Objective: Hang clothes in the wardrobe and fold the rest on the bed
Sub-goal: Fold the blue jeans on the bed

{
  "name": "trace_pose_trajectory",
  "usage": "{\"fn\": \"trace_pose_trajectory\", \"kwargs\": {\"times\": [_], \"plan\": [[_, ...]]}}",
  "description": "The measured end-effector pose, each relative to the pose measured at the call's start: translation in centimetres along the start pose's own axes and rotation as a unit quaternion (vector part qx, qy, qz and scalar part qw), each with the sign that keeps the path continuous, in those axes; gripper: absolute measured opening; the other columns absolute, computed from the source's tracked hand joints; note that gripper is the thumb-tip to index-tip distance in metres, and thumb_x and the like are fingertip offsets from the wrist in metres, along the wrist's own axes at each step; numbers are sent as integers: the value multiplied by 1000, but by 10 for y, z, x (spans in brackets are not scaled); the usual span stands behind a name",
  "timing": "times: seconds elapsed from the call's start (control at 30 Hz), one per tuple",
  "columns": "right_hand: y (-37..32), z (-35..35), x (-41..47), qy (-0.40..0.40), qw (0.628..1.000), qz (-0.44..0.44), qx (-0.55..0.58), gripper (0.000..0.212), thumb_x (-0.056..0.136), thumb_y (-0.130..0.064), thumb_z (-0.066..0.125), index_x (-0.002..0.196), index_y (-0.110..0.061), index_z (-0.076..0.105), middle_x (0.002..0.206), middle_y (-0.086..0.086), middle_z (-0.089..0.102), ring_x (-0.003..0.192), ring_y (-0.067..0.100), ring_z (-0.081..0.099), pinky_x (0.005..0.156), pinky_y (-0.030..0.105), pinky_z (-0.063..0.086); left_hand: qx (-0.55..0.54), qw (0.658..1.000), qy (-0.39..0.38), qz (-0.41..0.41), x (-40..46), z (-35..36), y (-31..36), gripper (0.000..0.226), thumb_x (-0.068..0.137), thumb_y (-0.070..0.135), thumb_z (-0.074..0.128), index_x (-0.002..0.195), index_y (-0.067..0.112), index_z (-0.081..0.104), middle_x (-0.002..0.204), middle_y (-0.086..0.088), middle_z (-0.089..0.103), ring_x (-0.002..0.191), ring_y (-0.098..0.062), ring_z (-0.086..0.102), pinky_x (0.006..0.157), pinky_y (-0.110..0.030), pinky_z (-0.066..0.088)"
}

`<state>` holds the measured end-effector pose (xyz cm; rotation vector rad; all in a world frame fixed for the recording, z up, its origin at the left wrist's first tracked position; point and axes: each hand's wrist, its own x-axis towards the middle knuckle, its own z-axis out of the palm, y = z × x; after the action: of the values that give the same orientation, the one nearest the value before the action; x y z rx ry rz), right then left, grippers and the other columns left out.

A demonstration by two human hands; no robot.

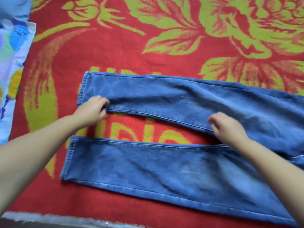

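Denim all the way here: a pair of blue jeans [164, 129] lies spread flat on a red blanket [115, 46] with a big green flower pattern, which looks like the bed cover. The two legs run side by side with the hems at one end and a strip of red showing between them, so nothing is folded yet.

The person's left hand [93, 111] is at the hem end of the far leg, fingers curled over the inner seam edge and pinching the fabric. The right hand [225, 127] sits further along that same leg's inner seam, towards the crotch. Its fingers are loosely bent and resting on or just above the denim; whether it has actually pinched any cloth is hard to say, since it's a bit blurred.

That two-point hold along one leg makes sense: grabbing the seam near the hem and near the crotch lets the whole leg lift evenly, so it can flip over onto the near leg without bunching. So this is probably the very start of the fold, leg onto leg.

Beyond the jeans' hem end, at the blanket's edge, there's a pale cloth with blue and yellow blotches [11, 71], only partly in view. A pale fuzzy fringe [49, 219] runs along the blanket's near edge. No wardrobe in sight.
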<state>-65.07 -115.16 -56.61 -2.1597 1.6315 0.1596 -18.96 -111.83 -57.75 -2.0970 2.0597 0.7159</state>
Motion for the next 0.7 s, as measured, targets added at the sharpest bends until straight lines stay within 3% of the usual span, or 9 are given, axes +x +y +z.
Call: {"fn": "trace_pose_trajectory", "kwargs": {"times": [0.07,0.13,0.23,0.3,0.4,0.47,0.6,0.7], "plan": [[-2,-18,47,59,998,16,16,29,89,-9,50,116,-13,59,119,13,55,99,38,60,78,47,49,41,996,76,7,45,-14,13,41,85,0,53,126,0,52,123,-24,49,114,-41,47,94,-51,42],[-4,-26,93,49,998,33,-2,46,90,-7,46,135,-14,45,141,11,40,110,40,55,83,48,46,72,993,94,-2,85,-19,28,57,83,-2,50,139,2,41,138,-23,40,126,-39,40,102,-51,36],[-8,-29,139,-55,995,72,-51,69,90,-6,46,152,-21,18,158,6,15,127,39,45,96,45,40,148,988,-9,-39,120,-18,42,70,84,-1,48,148,12,24,147,-15,32,137,-30,30,114,-51,18],[-4,-27,152,-101,986,108,-77,66,90,-8,47,150,-18,21,155,12,20,125,41,46,97,45,40,195,978,-37,-60,123,-16,42,66,84,0,49,144,14,27,139,-16,39,130,-32,37,112,-54,18],[-5,-29,149,-92,975,150,-137,38,89,-14,52,126,-11,44,129,21,49,112,40,55,81,41,43,222,974,-5,-31,109,-22,34,29,84,2,49,112,10,49,115,-18,58,110,-36,52,89,-46,38],[-4,-33,137,-67,975,127,-169,27,88,-18,55,113,-10,52,116,19,58,105,37,58,73,37,41,185,982,36,6,90,-27,29,14,85,3,49,97,9,50,101,-20,62,96,-39,58,68,-41,37],[2,-61,80,-46,987,26,-152,22,87,-23,60,107,-17,56,109,14,57,97,36,60,71,37,42,128,972,166,110,22,-47,24,13,76,0,62,86,1,54,87,-23,55,84,-40,56,50,-41,34],[3,-79,20,-101,977,-51,-180,20,83,-38,65,96,-26,57,98,1,50,90,29,62,62,31,38,159,948,159,226,-44,-47,24,11,70,10,60,75,1,57,78,-20,55,70,-36,58,42,-36,40]]}}
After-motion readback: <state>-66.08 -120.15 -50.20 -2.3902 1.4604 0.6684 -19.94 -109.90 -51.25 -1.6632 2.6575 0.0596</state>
